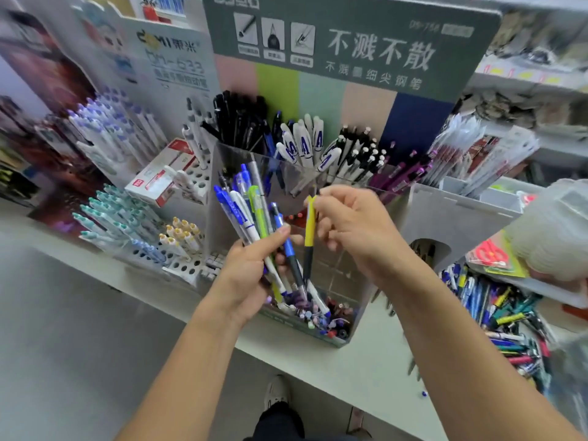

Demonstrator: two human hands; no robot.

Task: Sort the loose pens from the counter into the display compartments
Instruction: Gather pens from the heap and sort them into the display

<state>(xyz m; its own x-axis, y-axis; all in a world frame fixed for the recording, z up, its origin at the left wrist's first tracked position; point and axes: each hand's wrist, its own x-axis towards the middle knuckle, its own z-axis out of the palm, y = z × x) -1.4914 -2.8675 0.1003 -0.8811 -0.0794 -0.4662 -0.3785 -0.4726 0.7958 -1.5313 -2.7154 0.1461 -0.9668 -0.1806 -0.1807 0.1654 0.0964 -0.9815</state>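
right hand (346,224) pinches yellow pen (310,229) upright.

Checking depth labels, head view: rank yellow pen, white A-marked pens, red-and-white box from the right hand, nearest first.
1. yellow pen: pinched in the right hand.
2. white A-marked pens: display compartment just above it.
3. red-and-white box: far left, past the left hand's bundle.

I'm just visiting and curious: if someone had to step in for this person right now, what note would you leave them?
Left hand grips a bunch of pens.
Right hand pinches the top of a yellow pen, held upright before the clear display compartments.
Done: many compartments already hold pens.
Left: place the yellow pen, sort the bunch, then the loose pile on the counter at right.
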